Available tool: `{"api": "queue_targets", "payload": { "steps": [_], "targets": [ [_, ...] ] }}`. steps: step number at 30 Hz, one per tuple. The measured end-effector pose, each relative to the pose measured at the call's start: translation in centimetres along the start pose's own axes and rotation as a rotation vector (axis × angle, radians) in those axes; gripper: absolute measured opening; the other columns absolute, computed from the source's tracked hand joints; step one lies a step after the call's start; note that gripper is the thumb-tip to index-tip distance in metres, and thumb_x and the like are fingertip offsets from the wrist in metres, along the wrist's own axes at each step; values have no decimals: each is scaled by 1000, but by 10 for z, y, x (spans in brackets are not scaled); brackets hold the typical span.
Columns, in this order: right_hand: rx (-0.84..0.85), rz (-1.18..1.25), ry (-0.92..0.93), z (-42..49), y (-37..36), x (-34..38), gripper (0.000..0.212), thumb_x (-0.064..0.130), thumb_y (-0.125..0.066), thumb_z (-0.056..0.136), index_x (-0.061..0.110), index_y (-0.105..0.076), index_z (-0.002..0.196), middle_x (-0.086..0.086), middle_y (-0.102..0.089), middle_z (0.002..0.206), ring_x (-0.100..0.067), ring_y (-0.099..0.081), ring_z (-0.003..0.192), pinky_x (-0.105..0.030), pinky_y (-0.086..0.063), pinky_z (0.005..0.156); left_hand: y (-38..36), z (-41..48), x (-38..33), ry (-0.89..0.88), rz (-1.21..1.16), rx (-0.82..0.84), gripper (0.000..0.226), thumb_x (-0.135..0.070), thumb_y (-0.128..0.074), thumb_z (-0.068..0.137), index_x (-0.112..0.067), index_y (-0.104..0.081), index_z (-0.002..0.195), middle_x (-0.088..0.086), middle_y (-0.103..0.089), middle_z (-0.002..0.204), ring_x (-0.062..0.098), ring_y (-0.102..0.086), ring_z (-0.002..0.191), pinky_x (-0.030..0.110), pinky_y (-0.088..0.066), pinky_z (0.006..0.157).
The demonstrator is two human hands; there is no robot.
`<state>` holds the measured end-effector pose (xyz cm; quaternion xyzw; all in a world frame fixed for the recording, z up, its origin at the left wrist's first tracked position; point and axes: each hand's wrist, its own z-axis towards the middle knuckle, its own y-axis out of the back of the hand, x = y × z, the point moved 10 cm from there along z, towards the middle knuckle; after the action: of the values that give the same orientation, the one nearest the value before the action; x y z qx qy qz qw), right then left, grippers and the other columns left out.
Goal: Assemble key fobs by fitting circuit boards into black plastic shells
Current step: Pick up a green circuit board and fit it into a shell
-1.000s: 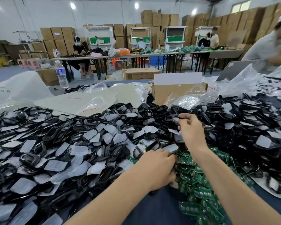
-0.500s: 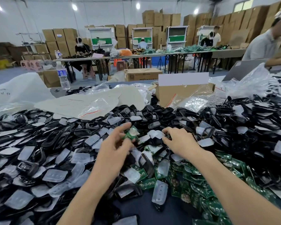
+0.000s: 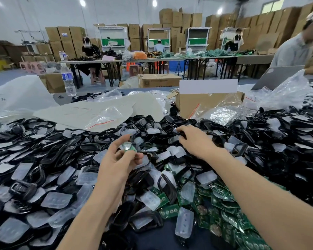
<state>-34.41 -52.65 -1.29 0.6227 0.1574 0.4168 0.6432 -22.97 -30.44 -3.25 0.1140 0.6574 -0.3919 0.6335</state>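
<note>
My left hand [image 3: 116,165] is raised over the heap and pinches a small green circuit board [image 3: 128,147] with a round silver cell between thumb and fingers. My right hand [image 3: 193,141] reaches further back into the heap, its fingers curled round a black plastic shell [image 3: 173,139] that still lies among the others. Black shells and translucent rubber pads [image 3: 58,200] cover the table from left to right. Loose green circuit boards [image 3: 222,213] lie piled under my right forearm.
A cardboard box [image 3: 202,105] with a white sheet stands behind the heap, beside clear plastic bags [image 3: 282,94]. A water bottle [image 3: 67,80] stands at the back left. A person in a grey shirt [image 3: 296,51] sits at the far right.
My left hand has lifted the green board higher and turned it. My right hand has moved back and to the right, onto a black shell deeper in the heap.
</note>
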Motion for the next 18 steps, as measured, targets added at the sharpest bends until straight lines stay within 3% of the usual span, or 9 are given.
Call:
{"api": "queue_targets", "payload": {
  "steps": [4, 6, 11, 14, 16, 18],
  "targets": [
    [245, -34, -30, 26, -38, 8, 61, 41, -57, 100, 21, -38, 154, -12, -46, 149, -32, -50, 131, -42, -45, 104, 8, 1, 3, 25, -60, -18, 23, 1, -58, 98, -13, -62, 116, 7, -69, 76, 22, -71, 75, 25, -59, 70],
    [261, -119, -30, 33, -46, 9, 59, 43, -57, 100, 18, -40, 152, -13, -45, 149, -35, -51, 130, -46, -46, 104, 10, 2, 5, 23, -32, -16, 22, -3, -61, 97, -15, -65, 115, 6, -70, 80, 24, -73, 81, 25, -59, 72],
    [101, -300, 14, 32, -33, 17, 31, 32, -37, 109, 10, -54, 123, -15, -61, 120, -38, -59, 104, -42, -44, 77, 14, 2, 2, -47, 175, 2, 25, -21, -69, 94, -41, -74, 108, -7, -70, 83, 14, -71, 83, 29, -58, 76],
    [-75, -105, 19, 19, -9, 24, 32, 37, -36, 109, 12, -55, 110, -8, -64, 101, -34, -61, 88, -39, -40, 68, 12, -4, -2, -102, 277, 25, 26, -31, -69, 93, -51, -71, 109, -10, -69, 86, 6, -65, 74, 27, -56, 76],
    [-164, 176, -9, 5, 6, 25, 32, 39, -39, 107, 14, -58, 103, -2, -64, 82, -23, -59, 68, -37, -42, 60, 11, -8, -5, -134, 307, 29, 27, -31, -67, 94, -54, -68, 109, -11, -67, 82, 5, -62, 71, 20, -54, 71],
    [-186, 440, -58, -12, 10, 23, 34, 42, -44, 105, 13, -62, 101, -2, -61, 70, -14, -54, 54, -32, -45, 54, 10, -13, -7, -160, 328, 30, 27, -29, -66, 96, -52, -67, 110, -10, -62, 77, 7, -59, 72, 26, -55, 73]
  ]
}}
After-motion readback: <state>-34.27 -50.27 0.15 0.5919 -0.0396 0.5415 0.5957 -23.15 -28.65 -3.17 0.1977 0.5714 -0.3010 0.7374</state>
